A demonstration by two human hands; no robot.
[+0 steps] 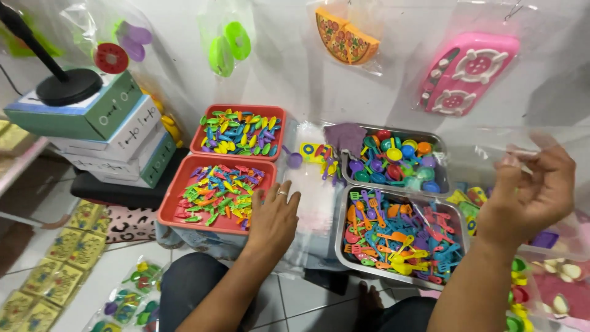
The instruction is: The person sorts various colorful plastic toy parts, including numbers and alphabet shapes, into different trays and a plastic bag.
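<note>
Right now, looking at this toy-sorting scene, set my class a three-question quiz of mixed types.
1. True or false: the left hand rests at the near red tray.
2. What does the right hand hold? A) clear bag B) pink toy stove C) spoon
3. Fill in: the near metal tray holds small toy ______.

Key
1. True: its fingers lie at that tray's right edge.
2. A: the fingers pinch the clear plastic; the stove hangs on the wall.
3. Utensils: spatulas, forks and spoons in mixed colours.
</note>
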